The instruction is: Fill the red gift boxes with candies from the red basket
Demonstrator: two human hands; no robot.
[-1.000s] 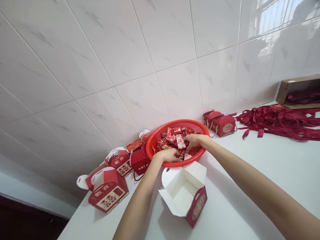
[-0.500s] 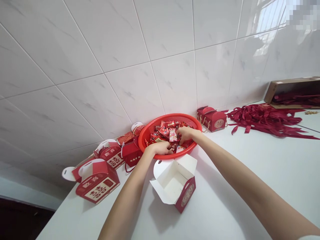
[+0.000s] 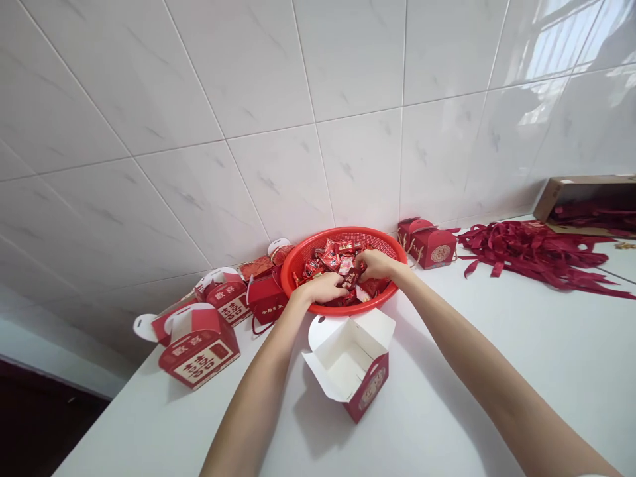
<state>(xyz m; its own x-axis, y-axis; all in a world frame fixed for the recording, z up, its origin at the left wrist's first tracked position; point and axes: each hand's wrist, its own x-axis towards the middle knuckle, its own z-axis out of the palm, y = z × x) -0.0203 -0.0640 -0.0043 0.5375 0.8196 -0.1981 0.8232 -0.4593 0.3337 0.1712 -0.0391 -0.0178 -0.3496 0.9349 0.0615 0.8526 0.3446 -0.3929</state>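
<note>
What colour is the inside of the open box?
The open box is white inside, seen best in the head view.

Bare hands (image 3: 328,289), slim bare forearms (image 3: 271,371), pale sleeve edge (image 3: 591,475) barely showing on the right arm (image 3: 477,354)

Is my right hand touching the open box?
Apart. The head view shows the right hand reaching into the basket, with the basket's near rim between its fingers and the open box.
</note>
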